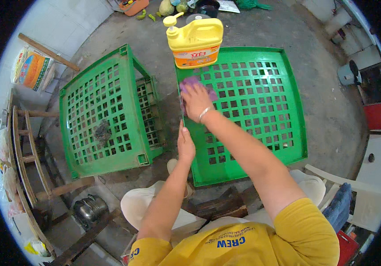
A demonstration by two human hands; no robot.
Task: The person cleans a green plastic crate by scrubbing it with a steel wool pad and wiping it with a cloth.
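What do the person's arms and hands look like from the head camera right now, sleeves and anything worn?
Both arms are bare from short yellow sleeves down; the shirt carries blue lettering. The right hand has a thin silvery bracelet at the wrist. The left hand shows no glove, ring or band that can be made out.

Bottle (195, 40) sits on the far edge of the right crate (261, 106). Other crate (101, 111) is just left of it, cloth (195, 84) lies on the right one

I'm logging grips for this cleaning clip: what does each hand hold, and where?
The right hand presses a purple cloth flat under its palm on the green plastic lattice crate. The left hand grips that crate's near left edge.
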